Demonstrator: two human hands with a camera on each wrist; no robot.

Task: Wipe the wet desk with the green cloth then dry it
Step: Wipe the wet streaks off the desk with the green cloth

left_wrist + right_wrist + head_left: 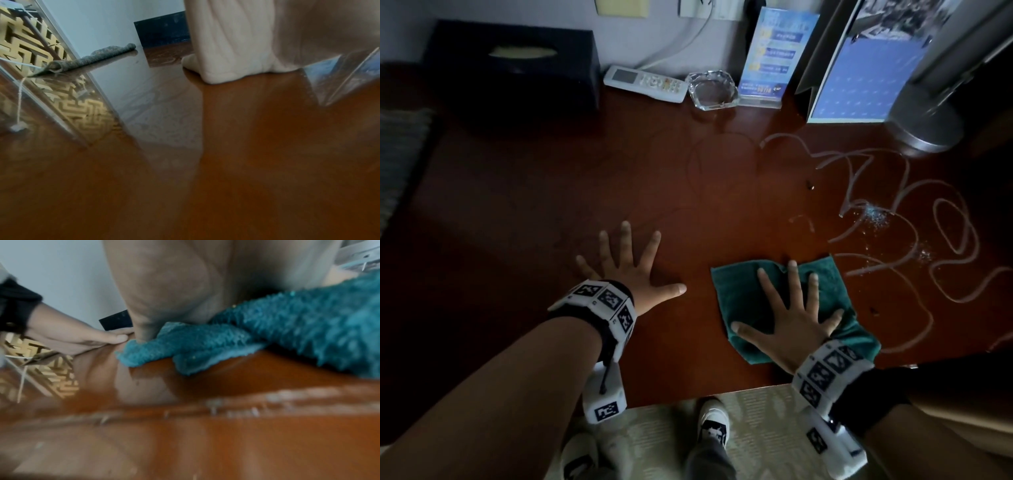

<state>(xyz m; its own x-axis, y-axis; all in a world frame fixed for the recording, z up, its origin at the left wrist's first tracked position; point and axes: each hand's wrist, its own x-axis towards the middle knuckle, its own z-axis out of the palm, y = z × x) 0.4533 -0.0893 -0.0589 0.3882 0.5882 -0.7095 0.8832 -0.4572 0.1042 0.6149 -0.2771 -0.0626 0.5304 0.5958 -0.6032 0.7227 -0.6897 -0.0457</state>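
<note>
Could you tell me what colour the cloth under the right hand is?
Dark green cloth, teal-looking in the right wrist view; clearest from the head.

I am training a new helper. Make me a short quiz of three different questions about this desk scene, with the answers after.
1. True or false: the right hand lies flat on the green cloth.
2. Which thing stands between the remote control and the blue card? A) cup B) glass ashtray C) phone
3. Fill in: the water trails lie to the ___ of the cloth.

Key: 1 true; 2 B, the glass ashtray; 3 right. The left hand rests open on the desk.
</note>
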